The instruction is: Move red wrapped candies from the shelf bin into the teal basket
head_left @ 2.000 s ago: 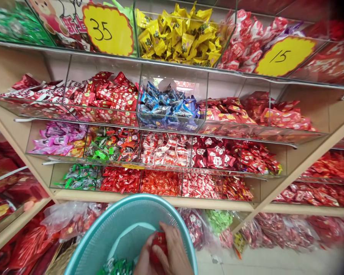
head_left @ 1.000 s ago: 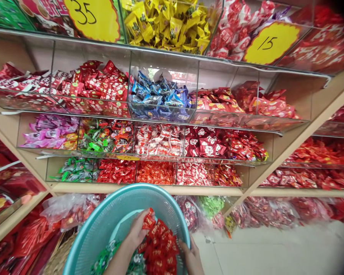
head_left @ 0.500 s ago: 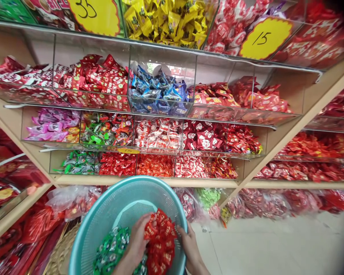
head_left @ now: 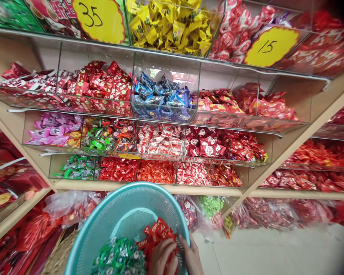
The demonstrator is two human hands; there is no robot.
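A turquoise plastic mesh basket (head_left: 84, 233) stands low in front of me. Green wrapped candies (head_left: 117, 254) lie in its left part and red wrapped candies (head_left: 156, 231) in its right part. My left hand (head_left: 164, 256) is inside the basket on the red candies, its fingers curled over them and partly hiding them. At the basket's right side my right hand (head_left: 191, 255) grips the rim, thumb over the inside edge. The lower parts of both hands are cut off by the frame.
Wooden shelves (head_left: 149, 187) with clear bins of wrapped candies rise ahead. Yellow price tags (head_left: 99, 19) hang on the top row. Bagged candies (head_left: 263, 212) lie under the shelves, above a tiled floor (head_left: 263, 248). Red packages (head_left: 25, 233) stand at the left.
My left hand has shifted right and down, from the left edge of the red candies to on top of them. The right hand stays at the rim. My view has tilted up slightly.
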